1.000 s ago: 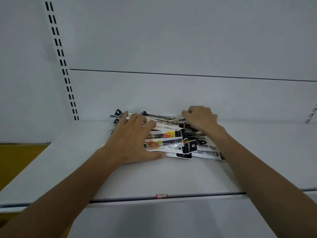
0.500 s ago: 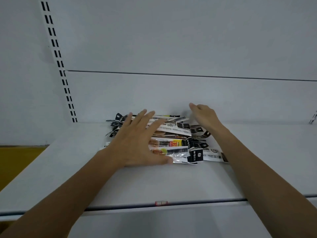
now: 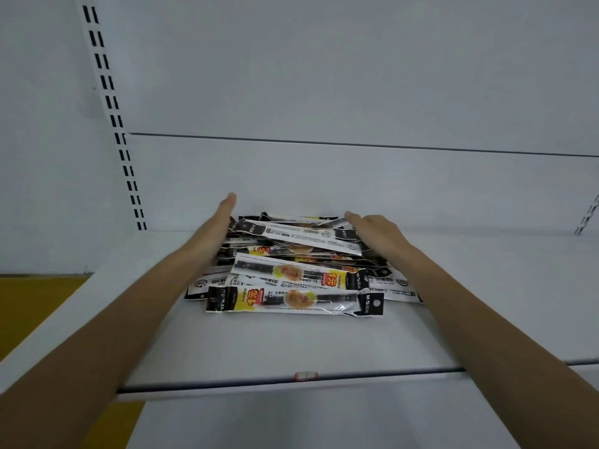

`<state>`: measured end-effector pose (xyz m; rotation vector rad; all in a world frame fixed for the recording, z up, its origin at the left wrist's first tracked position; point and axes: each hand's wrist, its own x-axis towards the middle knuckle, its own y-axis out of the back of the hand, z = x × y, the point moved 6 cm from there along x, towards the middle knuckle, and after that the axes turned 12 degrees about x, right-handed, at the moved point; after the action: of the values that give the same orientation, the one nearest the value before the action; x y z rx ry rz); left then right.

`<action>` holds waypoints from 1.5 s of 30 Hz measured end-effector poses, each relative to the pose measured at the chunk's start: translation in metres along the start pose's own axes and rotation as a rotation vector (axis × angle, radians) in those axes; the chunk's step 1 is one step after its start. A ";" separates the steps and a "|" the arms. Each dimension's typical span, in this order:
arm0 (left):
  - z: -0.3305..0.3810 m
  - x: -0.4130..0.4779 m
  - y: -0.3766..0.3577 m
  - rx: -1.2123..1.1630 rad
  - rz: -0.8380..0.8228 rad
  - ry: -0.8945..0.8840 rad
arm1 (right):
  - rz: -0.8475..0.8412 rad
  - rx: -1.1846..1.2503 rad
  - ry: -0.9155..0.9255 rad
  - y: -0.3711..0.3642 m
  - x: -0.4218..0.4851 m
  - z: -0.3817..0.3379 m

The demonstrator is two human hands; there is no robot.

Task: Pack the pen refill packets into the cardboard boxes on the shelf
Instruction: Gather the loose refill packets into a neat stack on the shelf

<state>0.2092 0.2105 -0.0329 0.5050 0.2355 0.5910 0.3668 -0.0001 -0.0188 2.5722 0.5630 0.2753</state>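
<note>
A loose heap of pen refill packets (image 3: 293, 273), black, white and yellow, lies on the white shelf (image 3: 291, 345) near the back wall. My left hand (image 3: 218, 223) stands on edge against the heap's left side, fingers straight and pointing to the wall. My right hand (image 3: 372, 230) lies against the heap's right side, fingers stretched toward the back; its palm side is hidden. The heap sits between both hands. No cardboard box is in view.
A slotted upright rail (image 3: 111, 115) runs up the wall at the left. The shelf's front edge carries a small red-and-white tag (image 3: 305, 375). Yellow floor (image 3: 29, 306) shows beyond the shelf's left end. Another rail (image 3: 588, 215) sits at far right.
My left hand has come off the top of the heap and turned on edge at its left side. My right hand has slid to the right side. The packets are bunched closer together.
</note>
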 end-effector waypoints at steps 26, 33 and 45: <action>0.020 -0.026 0.002 0.570 0.291 -0.458 | 0.065 0.093 0.189 0.010 0.002 -0.007; 0.025 -0.034 0.004 0.590 0.371 -0.502 | -0.013 0.042 0.181 0.005 -0.011 -0.014; 0.009 -0.033 -0.005 -0.368 0.073 0.036 | 0.020 0.195 -0.100 -0.009 -0.027 0.000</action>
<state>0.1883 0.1841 -0.0252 0.1481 0.1375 0.6972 0.3396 -0.0043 -0.0260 2.7625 0.5511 0.1010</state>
